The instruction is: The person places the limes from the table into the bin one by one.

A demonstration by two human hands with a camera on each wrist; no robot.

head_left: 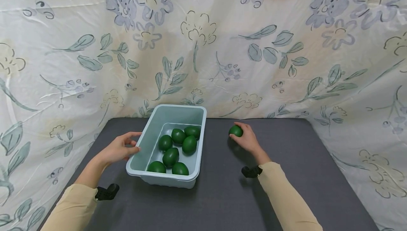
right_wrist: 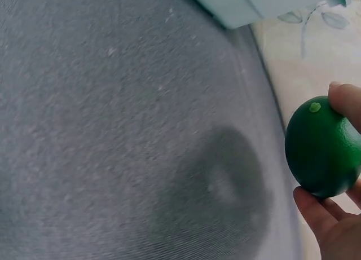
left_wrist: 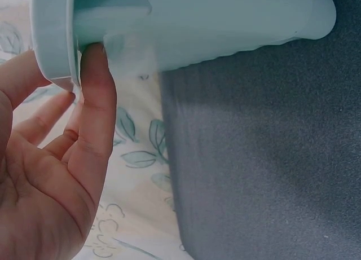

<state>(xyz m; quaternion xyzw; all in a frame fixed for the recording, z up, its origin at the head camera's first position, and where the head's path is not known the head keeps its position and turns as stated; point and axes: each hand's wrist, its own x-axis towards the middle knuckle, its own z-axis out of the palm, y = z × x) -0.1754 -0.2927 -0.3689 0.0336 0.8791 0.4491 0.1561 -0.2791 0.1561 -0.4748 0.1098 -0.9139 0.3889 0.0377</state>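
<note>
My right hand [head_left: 248,140] holds a dark green avocado [head_left: 235,131] between thumb and fingers, to the right of the bin. In the right wrist view this avocado [right_wrist: 318,147] shows a small light green stem spot, and a shadow lies on the table apart from it. My left hand [head_left: 119,148] grips the left rim of a pale blue-green plastic bin [head_left: 203,125]. The left wrist view has a finger of that hand [left_wrist: 56,164] tucked under the bin's rim [left_wrist: 53,40]. Several more avocados [head_left: 171,157] lie loose on the bin's floor, mostly toward its near and right sides.
A dark grey tabletop [head_left: 222,195] carries the bin left of its middle. Behind it and along both sides hangs a flower-patterned cloth [head_left: 197,82]. Each wrist wears a black strapped device, one on the left [head_left: 107,192] and one on the right [head_left: 251,171].
</note>
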